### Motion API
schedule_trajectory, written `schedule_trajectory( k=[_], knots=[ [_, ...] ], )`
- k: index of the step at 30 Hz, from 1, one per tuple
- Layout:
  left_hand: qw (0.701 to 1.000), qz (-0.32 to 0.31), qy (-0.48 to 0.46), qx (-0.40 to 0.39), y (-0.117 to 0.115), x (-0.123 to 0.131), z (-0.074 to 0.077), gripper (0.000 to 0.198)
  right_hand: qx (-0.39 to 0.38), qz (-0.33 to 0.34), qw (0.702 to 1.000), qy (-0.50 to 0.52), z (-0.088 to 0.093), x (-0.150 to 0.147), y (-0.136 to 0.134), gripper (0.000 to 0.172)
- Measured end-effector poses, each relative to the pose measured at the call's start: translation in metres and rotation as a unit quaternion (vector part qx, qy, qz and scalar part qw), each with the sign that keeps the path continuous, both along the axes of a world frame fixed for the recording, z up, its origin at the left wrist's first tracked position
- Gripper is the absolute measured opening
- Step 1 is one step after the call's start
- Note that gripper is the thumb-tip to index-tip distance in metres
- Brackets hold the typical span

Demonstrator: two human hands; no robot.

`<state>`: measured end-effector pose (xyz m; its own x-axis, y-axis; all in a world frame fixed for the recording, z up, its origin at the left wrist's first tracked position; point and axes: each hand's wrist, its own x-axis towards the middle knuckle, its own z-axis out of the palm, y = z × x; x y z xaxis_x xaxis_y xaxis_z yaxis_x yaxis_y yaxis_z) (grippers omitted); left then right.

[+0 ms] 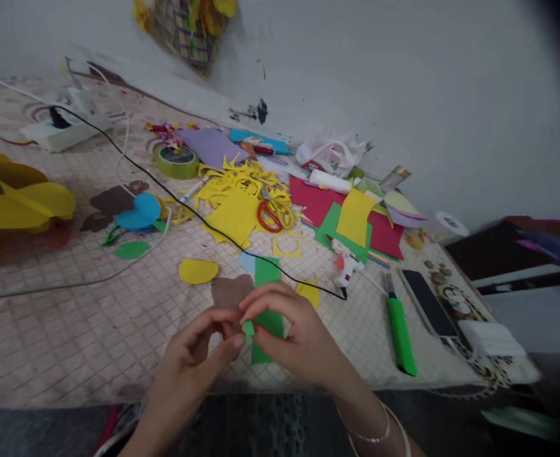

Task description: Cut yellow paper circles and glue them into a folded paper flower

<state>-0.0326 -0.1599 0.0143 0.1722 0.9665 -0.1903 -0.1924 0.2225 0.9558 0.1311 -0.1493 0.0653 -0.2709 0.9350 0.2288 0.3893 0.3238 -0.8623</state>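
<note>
My left hand (199,355) and my right hand (294,330) meet at the front of the table, fingertips close together. Between their fingers is a small folded-looking piece of green paper (248,329). Both hands are closed in a pinch around it, and part of it is hidden by the fingers. Beneath my right hand lies a strip of green paper (268,317). Just beyond my hands are a yellow paper cutout (199,271) and another yellow cutout (308,292), partly covered by the right hand.
A white glue gun (349,270), a green-handled knife (399,327) and a phone (428,303) lie to the right. Red-handled scissors (269,216) rest among yellow scraps (242,181). A black cord (166,190) crosses from the power strip (68,130). Yellow paper flowers (23,203) stand left.
</note>
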Motion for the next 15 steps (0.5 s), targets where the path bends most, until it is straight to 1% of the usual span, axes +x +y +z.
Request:
schedule_trajectory(
  k=[1,3,5,6,7,8,9,10,11,12,13,15],
  knots=[
    [0.999,-0.019,0.021,0.018,0.004,-0.007,0.001,0.011,0.0,0.021,0.999,-0.026,0.003,-0.002,0.006,0.018],
    [0.997,-0.034,0.054,0.039,0.011,-0.019,0.003,0.009,-0.004,0.079,0.995,-0.064,0.008,-0.007,0.02,0.015],
    [0.997,-0.007,0.067,0.034,0.017,-0.031,0.003,0.01,-0.034,0.135,0.988,-0.072,0.005,-0.015,0.036,0.009],
    [0.997,0.017,0.067,0.023,0.018,-0.036,0.003,0.011,-0.047,0.142,0.986,-0.072,0.0,-0.02,0.046,0.007],
    [0.997,0.047,0.066,0.006,0.019,-0.04,0.001,0.012,-0.053,0.133,0.986,-0.081,-0.007,-0.025,0.055,0.009],
    [0.995,0.077,0.062,-0.015,0.02,-0.044,-0.001,0.014,-0.044,0.104,0.988,-0.105,-0.015,-0.03,0.065,0.016],
    [0.992,0.106,0.055,-0.038,0.02,-0.047,-0.002,0.017,-0.02,0.073,0.986,-0.149,-0.024,-0.036,0.074,0.025],
    [0.988,0.133,0.044,-0.059,0.02,-0.05,-0.004,0.02,0.012,0.049,0.977,-0.206,-0.033,-0.041,0.082,0.038],
    [0.984,0.155,0.03,-0.078,0.02,-0.052,-0.006,0.022,0.039,0.042,0.964,-0.259,-0.041,-0.047,0.089,0.051],
    [0.981,0.172,0.015,-0.093,0.021,-0.054,-0.007,0.023,0.06,0.045,0.95,-0.304,-0.048,-0.052,0.094,0.06],
    [0.978,0.182,0.002,-0.103,0.021,-0.055,-0.008,0.024,0.072,0.052,0.938,-0.335,-0.054,-0.056,0.097,0.064],
    [0.975,0.193,-0.012,-0.112,0.024,-0.056,-0.008,0.023,0.08,0.067,0.926,-0.363,-0.059,-0.061,0.098,0.06]
  ],
)
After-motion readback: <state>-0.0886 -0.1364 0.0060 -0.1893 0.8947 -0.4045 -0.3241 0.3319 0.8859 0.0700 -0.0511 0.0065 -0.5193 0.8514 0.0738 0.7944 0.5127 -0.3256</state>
